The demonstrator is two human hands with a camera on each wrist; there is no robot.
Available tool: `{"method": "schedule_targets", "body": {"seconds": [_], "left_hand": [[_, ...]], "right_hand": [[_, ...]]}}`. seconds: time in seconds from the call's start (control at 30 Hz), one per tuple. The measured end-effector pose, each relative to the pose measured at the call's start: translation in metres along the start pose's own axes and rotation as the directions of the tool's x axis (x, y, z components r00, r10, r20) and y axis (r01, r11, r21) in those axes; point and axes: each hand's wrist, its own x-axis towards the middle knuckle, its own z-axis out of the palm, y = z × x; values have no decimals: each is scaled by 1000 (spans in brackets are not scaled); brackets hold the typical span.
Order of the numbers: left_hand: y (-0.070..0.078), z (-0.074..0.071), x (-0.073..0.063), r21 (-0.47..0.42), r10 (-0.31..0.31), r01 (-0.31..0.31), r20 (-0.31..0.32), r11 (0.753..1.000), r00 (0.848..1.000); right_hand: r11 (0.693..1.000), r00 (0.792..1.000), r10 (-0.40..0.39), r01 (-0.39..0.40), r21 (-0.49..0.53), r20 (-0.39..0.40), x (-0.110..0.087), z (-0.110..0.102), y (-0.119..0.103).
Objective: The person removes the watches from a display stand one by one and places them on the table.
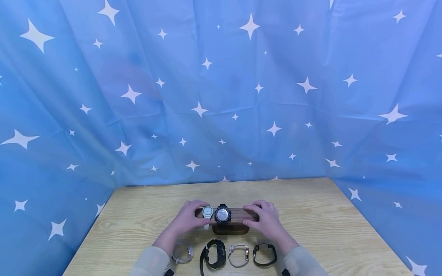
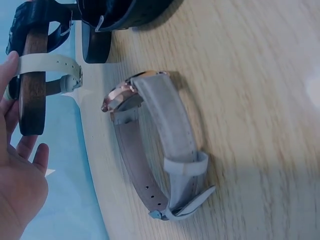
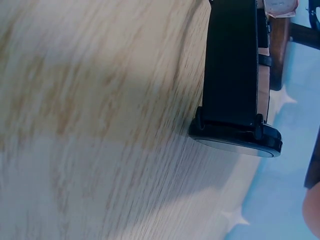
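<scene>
A dark wooden watch stand (image 1: pixel 238 215), a crossbar on an oval base, stands mid-table. On its bar sit a white watch (image 1: pixel 207 211) at the left and a black round-faced watch (image 1: pixel 222 214) beside it. My left hand (image 1: pixel 188 217) holds the bar's left end, thumb in front and fingers behind, its tips right at the white watch. The bar's right end is gripped by my right hand (image 1: pixel 265 219), thumb on the near side. In the right wrist view only a bit of a finger (image 3: pixel 312 210) shows by the bar.
Nearer me, several watches lie in a row: a grey-strapped one (image 2: pixel 170 120), a chunky black one (image 1: pixel 221 253), a pale one (image 1: pixel 238 256) and a slim black one (image 3: pixel 232 65). A blue star-printed curtain (image 1: pixel 221 96) hangs behind the wooden table (image 1: pixel 300 199).
</scene>
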Motion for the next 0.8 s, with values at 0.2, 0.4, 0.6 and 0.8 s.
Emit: {"method": "schedule_targets", "body": {"seconds": [0.2,0.4,0.6,0.8], "left_hand": [[0,-1,2,-6,7,-7,21,1000,1000],[-1,0,4,-14,4,-3,60,1000,998],[-1,-1,4,-23,-7,8,49,1000,999],[-2,-6,2,-34,-45,47,58,998,997]], "right_hand": [[1000,1000,13,-13,-6,7,1,1,1],[1000,1000,16,-16,-4,9,1,1,1],[1000,1000,16,-16,-7,12,0,1,2],[1000,1000,20,-20,-7,12,1,1,2]]}}
